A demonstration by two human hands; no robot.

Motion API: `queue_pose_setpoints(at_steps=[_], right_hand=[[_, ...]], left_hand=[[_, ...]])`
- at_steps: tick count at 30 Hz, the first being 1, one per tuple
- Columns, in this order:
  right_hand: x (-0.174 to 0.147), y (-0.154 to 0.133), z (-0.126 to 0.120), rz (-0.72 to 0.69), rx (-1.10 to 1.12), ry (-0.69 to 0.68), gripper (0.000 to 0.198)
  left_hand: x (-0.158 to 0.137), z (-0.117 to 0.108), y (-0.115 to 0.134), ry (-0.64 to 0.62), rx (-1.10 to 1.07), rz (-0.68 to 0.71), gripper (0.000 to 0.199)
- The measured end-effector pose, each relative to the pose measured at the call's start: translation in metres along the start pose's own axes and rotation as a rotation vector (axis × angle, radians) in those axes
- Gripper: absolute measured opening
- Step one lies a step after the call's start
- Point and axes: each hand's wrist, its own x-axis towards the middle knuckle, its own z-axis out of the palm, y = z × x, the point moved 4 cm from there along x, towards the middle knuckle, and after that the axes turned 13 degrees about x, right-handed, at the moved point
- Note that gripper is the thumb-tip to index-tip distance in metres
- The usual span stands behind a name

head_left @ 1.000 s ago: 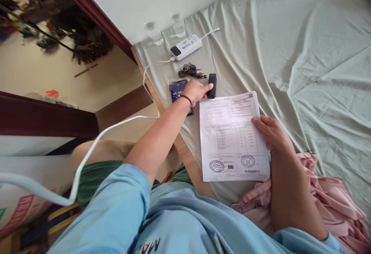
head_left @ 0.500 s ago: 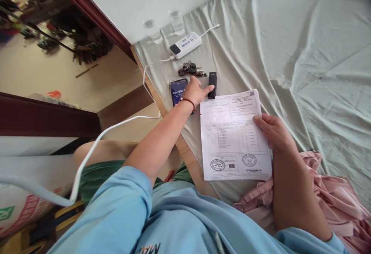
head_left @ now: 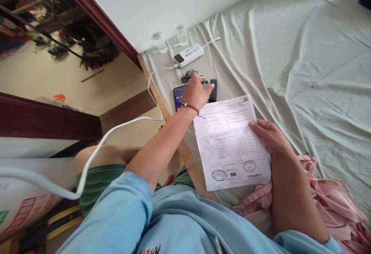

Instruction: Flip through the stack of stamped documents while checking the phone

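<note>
While the right hand (head_left: pixel 269 136) pinches the paper (head_left: pixel 232 145) at its right edge, thumb on top, the left hand (head_left: pixel 198 93) spreads over the phone (head_left: pixel 178 98), thumb and fingers apart; I cannot tell whether that thumb touches the black bar (head_left: pixel 213 93); the paper, printed and stamped, sits over the cloth (head_left: pixel 290 72), its top at the bar's near end; I judge the paper secured, the bar not taken up; beyond are keys (head_left: pixel 186 77), a power bank (head_left: pixel 189 55) and two cups (head_left: pixel 181 36).

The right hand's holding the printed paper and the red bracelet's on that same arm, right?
Not quite: the red bracelet is on the left wrist, as the head view shows. The right hand does hold the printed paper.
</note>
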Motion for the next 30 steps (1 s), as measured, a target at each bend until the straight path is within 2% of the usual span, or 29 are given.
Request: queue_pose_setpoints(at_steps=[2, 4, 7, 8, 9, 11, 13, 15, 17, 20, 24, 28, 30], right_hand=[[-0.002, -0.001, 0.002, -0.008, 0.022, -0.035, 0.036], [-0.004, -0.002, 0.002, -0.037, 0.033, -0.039, 0.038], [-0.003, -0.002, -0.001, -0.065, 0.030, -0.014, 0.040], [-0.002, -0.001, -0.003, -0.068, 0.020, -0.003, 0.041], [-0.002, -0.001, -0.004, -0.070, 0.007, 0.009, 0.042], [-0.001, 0.000, -0.007, -0.077, -0.019, 0.028, 0.045], [0.000, 0.000, -0.008, -0.094, -0.030, 0.035, 0.047], [0.002, -0.001, -0.008, -0.122, -0.021, 0.035, 0.045], [0.003, -0.002, -0.008, -0.156, -0.003, 0.046, 0.041], [0.005, -0.002, -0.006, -0.205, 0.012, 0.054, 0.039], [0.008, -0.003, -0.005, -0.270, -0.030, 0.077, 0.039], [0.010, -0.005, -0.013, -0.358, -0.127, 0.194, 0.041], [0.011, -0.005, -0.019, -0.407, -0.206, 0.266, 0.039]], left_hand=[[-0.030, -0.024, 0.003, 0.143, -0.091, 0.082, 0.024], [-0.073, -0.051, 0.003, 0.261, -0.181, 0.204, 0.018], [-0.143, -0.082, -0.006, 0.463, -0.239, 0.393, 0.021], [-0.163, -0.085, -0.016, 0.492, -0.284, 0.383, 0.021], [-0.178, -0.084, -0.026, 0.449, -0.332, 0.353, 0.022], [-0.198, -0.067, -0.045, 0.209, -0.419, 0.244, 0.028], [-0.207, -0.039, -0.061, -0.175, -0.563, 0.054, 0.040], [-0.212, -0.016, -0.067, -0.447, -0.734, -0.110, 0.051], [-0.212, -0.001, -0.066, -0.579, -0.845, -0.212, 0.056], [-0.204, 0.008, -0.065, -0.581, -0.749, -0.251, 0.053], [-0.191, 0.009, -0.073, -0.430, -0.447, -0.219, 0.055], [-0.187, 0.015, -0.079, -0.404, -0.470, -0.279, 0.050], [-0.187, 0.014, -0.077, -0.379, -0.457, -0.267, 0.048]])
